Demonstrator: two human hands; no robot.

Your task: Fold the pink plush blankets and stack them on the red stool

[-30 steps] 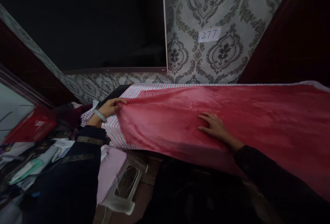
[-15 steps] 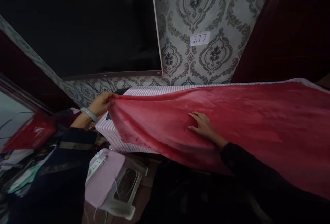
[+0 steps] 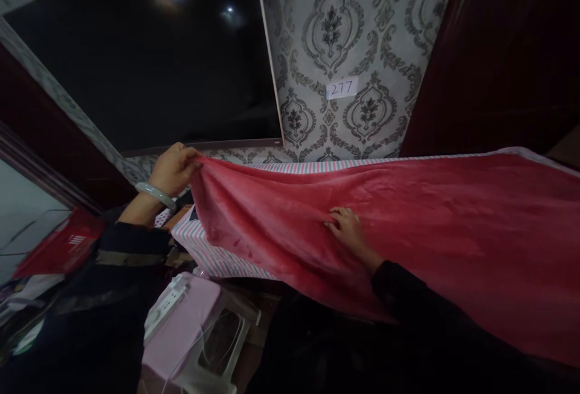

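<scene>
A large red plush cloth [image 3: 430, 225] lies over a surface covered with striped fabric [image 3: 217, 259]. At the cloth's far left corner, my left hand [image 3: 173, 170], with a pale bangle on the wrist, pinches the edge and holds it raised, so folds run down from the fingers. Near the middle of the cloth, my right hand [image 3: 348, 228] has its fingers drawn together on a small fold of the red material. The striped fabric shows along the back edge and at the left end.
Behind the cloth are a large dark screen [image 3: 158, 61] and a patterned wall with a paper marked 277 [image 3: 342, 87]. At lower left stands a pink-topped stool [image 3: 185, 327] bearing a power strip [image 3: 167, 306]. A red bag [image 3: 63, 243] is farther left.
My left hand has lifted the cloth's corner higher. My right hand's fingers have closed from a spread pose onto the cloth. The camera view has shifted slightly.
</scene>
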